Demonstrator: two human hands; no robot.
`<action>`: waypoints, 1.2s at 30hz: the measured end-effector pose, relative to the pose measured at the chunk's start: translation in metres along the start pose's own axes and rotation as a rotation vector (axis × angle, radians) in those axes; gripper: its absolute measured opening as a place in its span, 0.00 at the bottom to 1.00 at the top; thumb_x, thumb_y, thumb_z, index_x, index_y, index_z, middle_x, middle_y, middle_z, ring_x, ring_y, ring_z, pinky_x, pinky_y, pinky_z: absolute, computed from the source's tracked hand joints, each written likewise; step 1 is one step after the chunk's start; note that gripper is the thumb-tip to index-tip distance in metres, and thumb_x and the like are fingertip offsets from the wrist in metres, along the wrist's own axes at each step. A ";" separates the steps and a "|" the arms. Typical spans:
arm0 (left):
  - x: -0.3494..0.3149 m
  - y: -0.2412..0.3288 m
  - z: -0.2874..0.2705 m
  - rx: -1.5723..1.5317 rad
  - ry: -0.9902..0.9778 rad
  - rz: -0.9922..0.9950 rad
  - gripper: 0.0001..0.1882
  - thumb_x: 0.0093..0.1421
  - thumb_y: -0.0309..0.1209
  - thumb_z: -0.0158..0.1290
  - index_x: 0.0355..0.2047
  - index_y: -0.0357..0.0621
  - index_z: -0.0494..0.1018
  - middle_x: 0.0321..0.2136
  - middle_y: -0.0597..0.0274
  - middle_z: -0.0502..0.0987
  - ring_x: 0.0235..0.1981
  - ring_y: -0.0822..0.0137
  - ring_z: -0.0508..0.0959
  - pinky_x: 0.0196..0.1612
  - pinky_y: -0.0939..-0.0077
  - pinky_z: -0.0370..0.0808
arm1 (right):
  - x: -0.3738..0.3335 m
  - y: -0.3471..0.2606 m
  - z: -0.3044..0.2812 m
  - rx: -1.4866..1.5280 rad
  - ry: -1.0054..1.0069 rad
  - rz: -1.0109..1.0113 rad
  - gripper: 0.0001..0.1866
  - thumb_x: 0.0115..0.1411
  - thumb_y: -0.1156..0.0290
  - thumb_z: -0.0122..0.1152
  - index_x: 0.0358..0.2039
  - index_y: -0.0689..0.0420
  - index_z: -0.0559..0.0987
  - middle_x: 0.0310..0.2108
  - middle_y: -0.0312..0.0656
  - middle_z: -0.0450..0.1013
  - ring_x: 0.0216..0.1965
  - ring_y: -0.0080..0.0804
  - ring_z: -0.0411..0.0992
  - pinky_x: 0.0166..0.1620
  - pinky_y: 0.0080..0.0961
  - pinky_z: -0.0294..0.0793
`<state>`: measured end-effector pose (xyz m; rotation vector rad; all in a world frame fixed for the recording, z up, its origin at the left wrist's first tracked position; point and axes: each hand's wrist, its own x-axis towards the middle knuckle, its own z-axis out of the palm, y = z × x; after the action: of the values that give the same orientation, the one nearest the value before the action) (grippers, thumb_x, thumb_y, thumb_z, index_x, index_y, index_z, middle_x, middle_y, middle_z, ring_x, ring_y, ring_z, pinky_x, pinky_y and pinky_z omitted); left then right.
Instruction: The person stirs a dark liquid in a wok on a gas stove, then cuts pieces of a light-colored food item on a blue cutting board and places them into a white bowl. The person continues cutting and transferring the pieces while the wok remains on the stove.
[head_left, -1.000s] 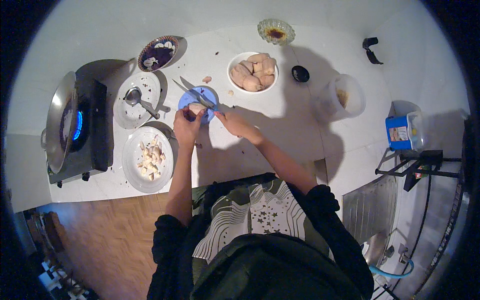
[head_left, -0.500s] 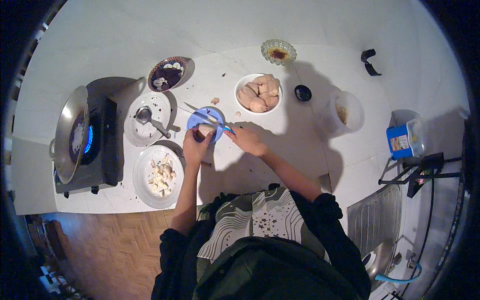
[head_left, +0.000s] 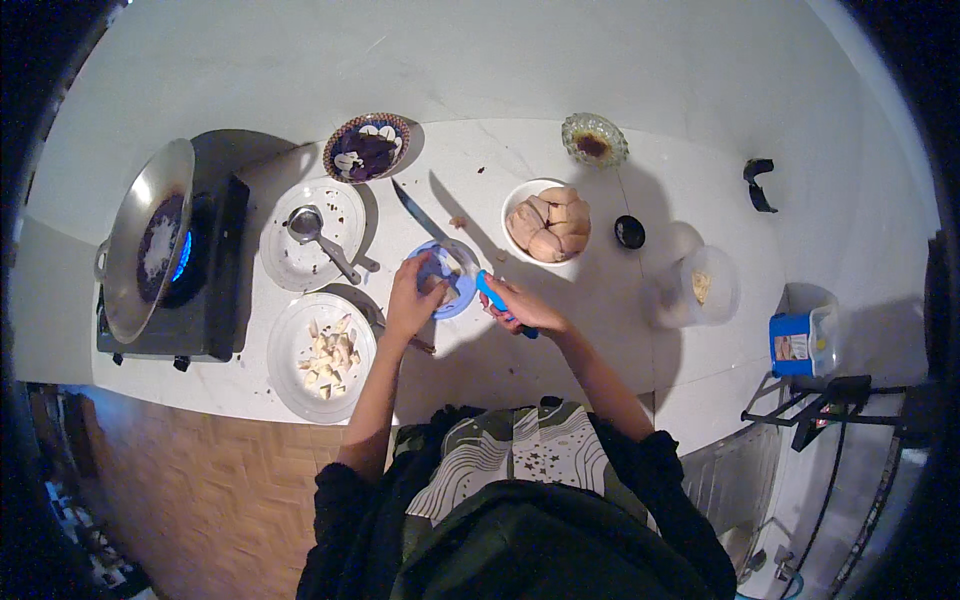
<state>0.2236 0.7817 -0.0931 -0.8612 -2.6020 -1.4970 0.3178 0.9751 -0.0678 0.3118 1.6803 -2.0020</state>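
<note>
In my right hand (head_left: 513,305) is a knife (head_left: 418,212), gripped by its blue handle. Its blade points away and to the left, passing over the far rim of a small blue bowl (head_left: 462,304). My left hand (head_left: 412,300) reaches into that bowl from the left, fingers curled on a pale piece of food (head_left: 447,291); the fingers partly hide it. Close to my left wrist stands a white plate (head_left: 286,375) with chopped pale pieces (head_left: 332,358). Beyond the bowl, a white bowl (head_left: 510,197) holds several raw chicken pieces (head_left: 553,225).
At the left, a wok (head_left: 130,300) sits over a lit blue flame on a black gas stove (head_left: 222,310). A ladle (head_left: 320,237) lies on another plate (head_left: 275,265). Further back are a patterned bowl (head_left: 343,170) and a glass dish (head_left: 612,135). A clear tub (head_left: 725,300) stands right.
The knife has come off the pale piece and its blade has swung to point farther away. My left fingers have moved down into the blue bowl. The whole view has shifted slightly.
</note>
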 end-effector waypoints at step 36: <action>-0.124 0.028 -0.094 -0.929 0.685 -0.636 0.14 0.56 0.29 0.52 0.42 0.37 0.72 0.32 0.64 0.76 0.31 0.77 0.74 0.36 0.87 0.71 | 0.052 -0.028 0.142 -0.483 0.127 -0.547 0.22 0.41 0.67 0.70 0.29 0.58 0.64 0.24 0.41 0.72 0.29 0.30 0.73 0.36 0.28 0.68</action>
<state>0.3188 0.6614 -0.0549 0.5516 -1.6536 -2.5849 0.2796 0.8294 -0.0388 -0.2228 2.4583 -1.8558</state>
